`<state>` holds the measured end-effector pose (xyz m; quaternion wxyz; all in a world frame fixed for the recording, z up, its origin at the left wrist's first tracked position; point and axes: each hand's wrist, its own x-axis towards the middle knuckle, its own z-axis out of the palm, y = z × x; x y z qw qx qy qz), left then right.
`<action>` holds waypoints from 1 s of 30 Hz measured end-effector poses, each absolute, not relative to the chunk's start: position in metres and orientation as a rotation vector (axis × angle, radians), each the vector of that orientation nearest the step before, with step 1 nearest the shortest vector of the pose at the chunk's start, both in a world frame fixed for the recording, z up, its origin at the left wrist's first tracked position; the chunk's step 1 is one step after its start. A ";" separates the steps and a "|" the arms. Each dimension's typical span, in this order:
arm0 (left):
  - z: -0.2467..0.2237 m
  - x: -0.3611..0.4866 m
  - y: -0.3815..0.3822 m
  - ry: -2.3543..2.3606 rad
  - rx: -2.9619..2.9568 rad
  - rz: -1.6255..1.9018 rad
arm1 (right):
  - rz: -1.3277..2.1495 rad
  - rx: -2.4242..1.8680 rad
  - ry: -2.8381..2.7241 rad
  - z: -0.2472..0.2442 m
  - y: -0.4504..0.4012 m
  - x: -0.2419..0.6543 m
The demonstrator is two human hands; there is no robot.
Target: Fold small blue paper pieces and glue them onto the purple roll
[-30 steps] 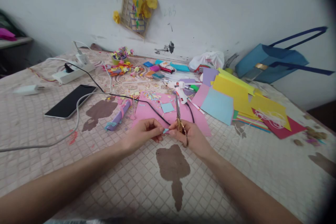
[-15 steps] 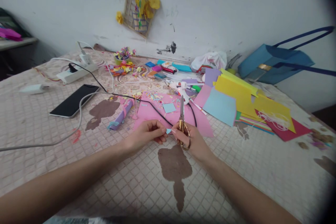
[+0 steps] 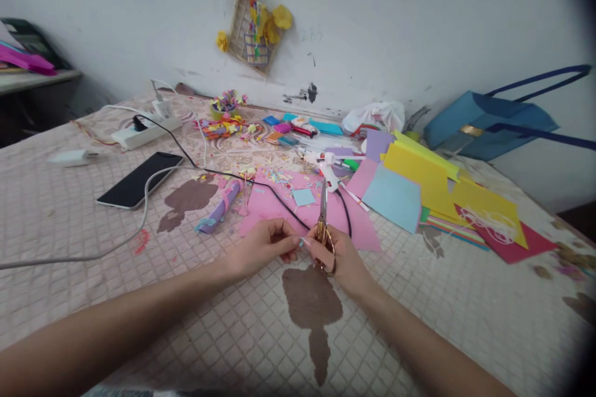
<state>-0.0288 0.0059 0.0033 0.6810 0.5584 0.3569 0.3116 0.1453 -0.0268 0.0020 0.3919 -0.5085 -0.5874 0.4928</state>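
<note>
My left hand (image 3: 267,248) is closed in a pinch on a tiny piece of light blue paper (image 3: 302,241), mostly covered by the fingertips. Right beside it, my right hand (image 3: 342,257) is wrapped around gold-handled scissors (image 3: 323,211), blades pointing up and away. Its thumb and finger also meet at the same scrap. Just beyond the hands lies a pink sheet (image 3: 274,205) with a light blue paper square (image 3: 303,197) and many small paper cuttings on it. A purple paper roll (image 3: 220,207) with pink and blue bits lies left of the sheet.
A white glue gun (image 3: 328,173) stands behind the scissors, its black cable crossing the pink sheet. Coloured papers (image 3: 414,180) and a blue bag (image 3: 488,124) are at right. A phone (image 3: 140,180), a power strip (image 3: 146,130) and a grey cable (image 3: 146,198) are at left.
The blue paper scrap between my fingertips shows less than before, and the fingertips are closer together. The whole view has shifted slightly, with the surroundings appearing lower and farther right.
</note>
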 end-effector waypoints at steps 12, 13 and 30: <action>0.011 -0.030 0.012 0.730 0.786 0.913 | 1.281 -1.232 -1.609 0.009 -0.041 0.138; 0.011 -0.030 0.012 0.727 0.778 0.924 | 1.265 -1.254 -1.625 0.009 -0.041 0.138; 0.016 -0.027 0.011 0.681 0.713 1.081 | 1.112 -1.371 -1.768 0.003 -0.042 0.133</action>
